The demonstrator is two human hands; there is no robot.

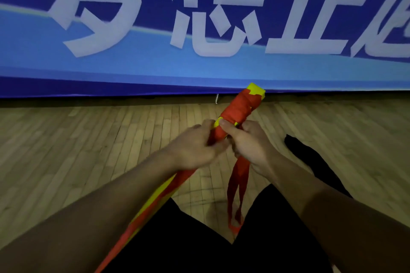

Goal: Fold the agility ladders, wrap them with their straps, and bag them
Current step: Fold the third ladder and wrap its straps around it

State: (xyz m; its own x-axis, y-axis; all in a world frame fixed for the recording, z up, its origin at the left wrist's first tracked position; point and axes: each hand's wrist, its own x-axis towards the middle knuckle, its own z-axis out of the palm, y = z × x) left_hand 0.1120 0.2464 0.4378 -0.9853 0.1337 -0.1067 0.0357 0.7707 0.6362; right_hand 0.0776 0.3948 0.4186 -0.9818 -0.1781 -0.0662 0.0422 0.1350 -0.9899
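Note:
A folded agility ladder (pixel 240 104) of yellow rungs forms a long bundle pointing away from me, its far end bound in turns of red strap. My left hand (pixel 195 147) grips the bundle at its middle. My right hand (pixel 248 139) pinches the red strap against the bundle beside the left hand. A loose loop of red strap (pixel 236 193) hangs down from under the right hand toward the floor. The bundle's near end (pixel 153 199), yellow and red, runs down past my left forearm. No bag is identifiable.
I am sitting on a wooden plank floor (pixel 88 139), with my legs in black shorts (pixel 277 239) below the hands. A dark shape (pixel 310 157) lies at the right. A blue banner (pixel 199 68) with large white characters stands along the floor's far edge.

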